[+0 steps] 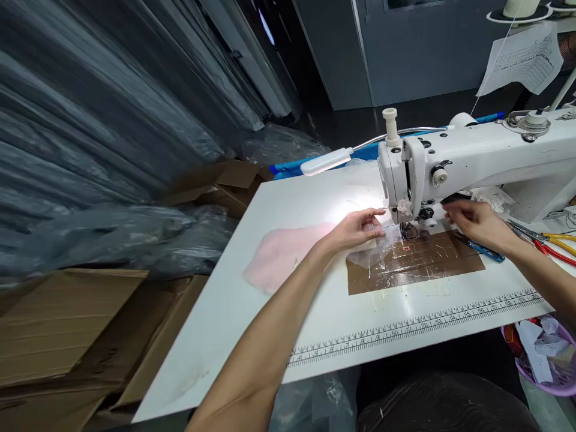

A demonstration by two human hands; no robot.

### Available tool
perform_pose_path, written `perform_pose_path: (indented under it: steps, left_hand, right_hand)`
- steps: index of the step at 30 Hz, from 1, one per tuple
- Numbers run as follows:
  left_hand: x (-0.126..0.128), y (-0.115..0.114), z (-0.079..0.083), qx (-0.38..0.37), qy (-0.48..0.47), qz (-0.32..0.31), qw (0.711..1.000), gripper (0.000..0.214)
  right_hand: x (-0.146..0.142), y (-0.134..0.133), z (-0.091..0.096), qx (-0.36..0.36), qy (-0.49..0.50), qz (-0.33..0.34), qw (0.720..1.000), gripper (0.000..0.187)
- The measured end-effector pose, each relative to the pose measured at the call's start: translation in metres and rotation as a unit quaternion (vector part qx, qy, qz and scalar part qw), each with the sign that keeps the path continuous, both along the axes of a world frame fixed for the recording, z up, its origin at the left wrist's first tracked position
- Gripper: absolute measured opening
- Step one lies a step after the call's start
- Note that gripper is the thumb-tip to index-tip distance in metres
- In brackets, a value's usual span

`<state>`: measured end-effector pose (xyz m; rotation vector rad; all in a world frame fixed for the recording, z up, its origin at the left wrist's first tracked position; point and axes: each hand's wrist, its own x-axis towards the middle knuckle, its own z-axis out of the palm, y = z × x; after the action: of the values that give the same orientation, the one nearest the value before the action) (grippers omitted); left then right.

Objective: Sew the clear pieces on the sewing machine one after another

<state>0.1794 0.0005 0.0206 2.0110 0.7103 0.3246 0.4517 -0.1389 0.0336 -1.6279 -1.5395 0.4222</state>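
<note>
My left hand (pixel 357 229) is at the left of the sewing machine's needle area, thumb and fingers closed on the edge of a thin sheer fabric (pixel 382 243). That fabric lies around the presser foot (pixel 407 231), over a brown sheet (pixel 414 264) fixed on the table. My right hand (pixel 477 221) is under the arm of the white sewing machine (pixel 472 159), to the right of the needle. Its fingertips are pinched together; what is between them, if anything, I cannot make out. A blue-handled thread snipper (pixel 486 251) lies just below this hand.
Scissors with red and yellow handles (pixel 555 243) lie at the right. A pale pink patch (pixel 283 255) is on the white table (pixel 216 336), left of the machine. A ruler strip (pixel 405 330) runs along the front edge. Cardboard boxes (pixel 58 324) stand left; a purple basket (pixel 558 389) sits below right.
</note>
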Motion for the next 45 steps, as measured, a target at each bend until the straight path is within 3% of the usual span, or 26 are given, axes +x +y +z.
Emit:
perform_pose_path:
  steps: [4,8,12,16,20,23,32,37,41,45]
  left_hand:
    - [-0.004,0.004,-0.006,-0.08,-0.05,0.022,0.995,0.066]
    - [-0.007,0.006,-0.007,-0.103,-0.065,0.054,0.991,0.069]
    - [-0.008,0.005,-0.008,-0.121,-0.064,0.088,0.987,0.069]
    - [-0.005,0.0,-0.007,-0.149,-0.073,0.083,0.983,0.071]
    - [0.002,-0.008,-0.007,-0.181,-0.067,0.046,0.98,0.069]
    - [0.008,-0.013,-0.009,-0.194,-0.058,0.027,0.979,0.063]
    - [0.01,-0.017,-0.009,-0.195,-0.069,0.019,0.978,0.055]
    - [0.011,-0.016,-0.014,-0.199,-0.08,0.023,0.976,0.062]
    - [0.011,-0.016,-0.015,-0.197,-0.087,0.025,0.976,0.062]
    - [0.011,-0.016,-0.015,-0.193,-0.091,0.019,0.977,0.059]
  right_hand:
    - [0.025,-0.061,-0.016,0.019,-0.149,0.018,0.989,0.031]
    - [0.033,-0.079,-0.042,0.05,-0.245,0.018,0.968,0.042]
    - [0.031,-0.074,-0.058,0.07,-0.284,-0.017,0.956,0.045]
    - [0.022,-0.073,-0.05,0.079,-0.255,-0.018,0.963,0.039]
    - [-0.003,-0.075,-0.034,-0.017,-0.091,0.037,0.995,0.023]
    - [-0.028,-0.066,-0.027,-0.086,-0.009,0.097,0.992,0.014]
    - [-0.078,-0.005,-0.02,-0.162,-0.202,0.081,0.962,0.036]
    - [-0.086,0.002,-0.018,-0.186,-0.303,0.081,0.931,0.037]
    - [-0.088,0.003,-0.018,-0.163,-0.332,0.086,0.925,0.043]
    - [-0.092,0.005,-0.012,-0.191,-0.345,0.077,0.916,0.042]
